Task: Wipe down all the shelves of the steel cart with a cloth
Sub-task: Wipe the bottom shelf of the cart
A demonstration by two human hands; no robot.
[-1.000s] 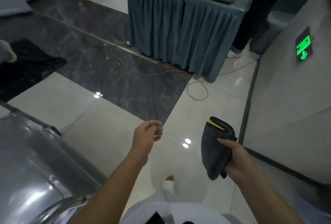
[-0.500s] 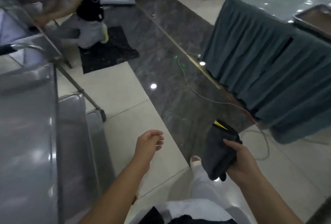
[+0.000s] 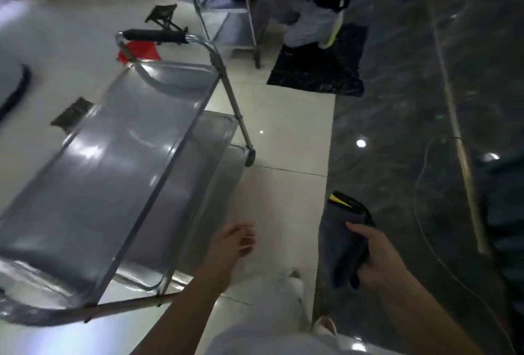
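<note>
We held the dark cloth (image 3: pixel 341 244) folded in our right hand (image 3: pixel 377 262), fingers curled around it, above the floor and well clear of the steel cart (image 3: pixel 93 162). Our left hand (image 3: pixel 234 244) hung relaxed and empty near the cart's lower shelf edge. We judged it best to start at the top shelf's far corner, working edge to edge.

Dark grey cloth (image 3: pixel 341 244) with yellow trim, silver cart (image 3: pixel 113 156)
</note>
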